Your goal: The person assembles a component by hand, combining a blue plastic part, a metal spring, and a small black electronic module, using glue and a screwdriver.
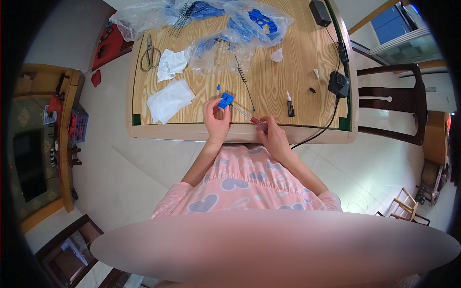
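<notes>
Near the table's front edge, my left hand (217, 124) is closed on a small blue plastic part (225, 100), holding it just above the wood. My right hand (276, 137) grips the dark red handle of a screwdriver (260, 124). Its metal shaft slants up and left, and the tip meets the blue part or lies right beside it; exact contact is too small to tell. A tiny blue cone-shaped piece (218, 87) stands just beyond the left hand. Beyond the screwdriver lies a dark coiled wire (242, 74) with a straight end.
White tissues (170, 101) and scissors (150, 55) lie at the left. Clear plastic bags (211, 53) with blue parts cover the far side. A small black tube (290, 106) with a white nozzle lies right of my hands. A black box (339, 84) with a cable sits near the right edge.
</notes>
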A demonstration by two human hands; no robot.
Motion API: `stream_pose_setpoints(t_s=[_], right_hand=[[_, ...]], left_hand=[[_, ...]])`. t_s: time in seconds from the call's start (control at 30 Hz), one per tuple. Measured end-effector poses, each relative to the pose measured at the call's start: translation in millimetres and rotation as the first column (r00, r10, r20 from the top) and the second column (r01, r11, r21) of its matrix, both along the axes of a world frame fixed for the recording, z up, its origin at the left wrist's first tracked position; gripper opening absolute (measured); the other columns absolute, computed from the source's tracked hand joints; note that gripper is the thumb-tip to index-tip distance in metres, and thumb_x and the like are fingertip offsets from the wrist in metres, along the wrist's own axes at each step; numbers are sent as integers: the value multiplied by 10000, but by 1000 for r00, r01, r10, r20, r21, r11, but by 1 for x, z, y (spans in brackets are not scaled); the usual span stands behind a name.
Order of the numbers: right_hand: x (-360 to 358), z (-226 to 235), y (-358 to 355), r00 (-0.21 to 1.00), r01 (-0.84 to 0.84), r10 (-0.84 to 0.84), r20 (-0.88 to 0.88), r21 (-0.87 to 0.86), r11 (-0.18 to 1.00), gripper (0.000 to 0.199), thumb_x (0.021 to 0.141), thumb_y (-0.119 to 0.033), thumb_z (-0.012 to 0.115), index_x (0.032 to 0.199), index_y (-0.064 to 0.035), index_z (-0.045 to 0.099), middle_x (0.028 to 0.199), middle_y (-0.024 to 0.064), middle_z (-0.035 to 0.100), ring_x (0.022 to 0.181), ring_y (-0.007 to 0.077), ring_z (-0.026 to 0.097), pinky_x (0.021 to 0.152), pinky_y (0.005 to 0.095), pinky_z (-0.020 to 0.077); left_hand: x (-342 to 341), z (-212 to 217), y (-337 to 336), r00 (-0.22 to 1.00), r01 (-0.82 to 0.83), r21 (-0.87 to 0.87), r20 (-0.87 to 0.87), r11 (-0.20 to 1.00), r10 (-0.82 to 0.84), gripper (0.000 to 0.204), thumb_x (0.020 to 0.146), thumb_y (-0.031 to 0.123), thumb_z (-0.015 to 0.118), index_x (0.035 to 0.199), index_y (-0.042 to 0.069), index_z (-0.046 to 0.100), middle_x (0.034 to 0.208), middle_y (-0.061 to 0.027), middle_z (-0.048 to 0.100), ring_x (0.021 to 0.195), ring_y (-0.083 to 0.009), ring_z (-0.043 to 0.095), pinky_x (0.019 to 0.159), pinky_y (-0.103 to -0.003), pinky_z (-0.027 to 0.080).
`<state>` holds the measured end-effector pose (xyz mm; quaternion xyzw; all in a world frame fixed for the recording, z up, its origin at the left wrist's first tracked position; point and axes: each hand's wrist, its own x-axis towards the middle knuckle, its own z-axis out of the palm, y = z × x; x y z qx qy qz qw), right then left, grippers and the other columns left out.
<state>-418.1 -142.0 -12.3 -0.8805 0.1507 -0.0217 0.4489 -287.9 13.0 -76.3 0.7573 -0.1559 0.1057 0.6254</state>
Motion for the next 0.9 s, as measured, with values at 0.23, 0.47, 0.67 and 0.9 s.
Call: stream_pose_setpoints(t_s=[0.23,0.47,0.67,0.9], right_hand=[[2,-1,-1,998,-47,50,39,-67,997,322,920,-205,569,1179,-50,456,985,225,625,872,432,612,716,499,483],[2,-3,-3,995,-79,82,60,-49,996,320,923,-221,569,1171,-42,472,983,216,636,865,423,620,717,490,492],[4,1,1,999,11,-10,-40,22,1000,273,924,-205,562,1145,-55,503,968,215,637,853,428,619,713,489,492],[5,2,-1,994,-85,91,65,-96,992,332,911,-208,578,1180,-54,459,970,241,635,859,437,620,710,501,485]], left_hand=[[0,2,1,1000,-1,6,-3,1000,1,305,792,-20,685,1076,27,583,1000,-86,540,870,-186,568,765,-280,488],[0,2,1,1000,7,12,7,1000,-7,319,794,-26,682,1090,27,574,1046,-96,549,923,-198,582,783,-286,501],[-1,5,1,999,14,27,34,1000,-15,322,799,-35,676,1097,25,572,1082,-104,554,946,-199,586,796,-286,502],[-1,5,1,999,30,-14,22,999,-30,332,806,-41,672,1117,19,572,1093,-102,557,946,-193,587,799,-280,500]])
